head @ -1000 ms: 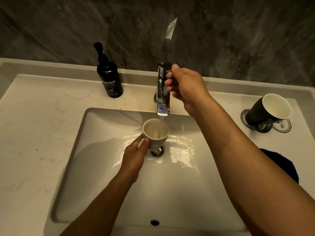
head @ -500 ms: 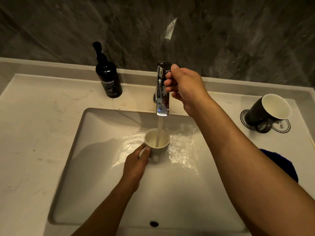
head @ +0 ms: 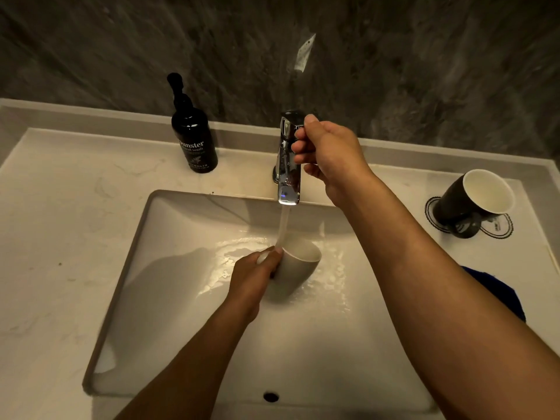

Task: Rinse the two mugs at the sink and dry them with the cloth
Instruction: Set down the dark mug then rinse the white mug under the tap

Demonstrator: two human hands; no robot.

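My left hand (head: 253, 272) grips a white mug (head: 298, 268) low in the sink basin (head: 169, 298), tilted with its mouth to the upper right. Water streams from the chrome tap (head: 289, 165) and lands at the mug's rim beside my fingers. My right hand (head: 328, 153) is closed around the tap's lever at the top. A black mug (head: 469, 204) with a white inside stands on a round coaster at the right of the counter. The blue cloth (head: 500, 294) lies on the counter below it, mostly hidden behind my right forearm.
A black hand wash pump bottle (head: 194, 140) stands on the counter left of the tap. The pale marble counter (head: 60, 222) surrounds the basin, with a raised back ledge and dark stone wall behind. An overflow hole (head: 270, 396) sits at the basin's near wall.
My left hand has lowered the white mug and tipped it from upright to slanted, so the stream now hits its rim instead of falling inside. My right hand stays on the lever.
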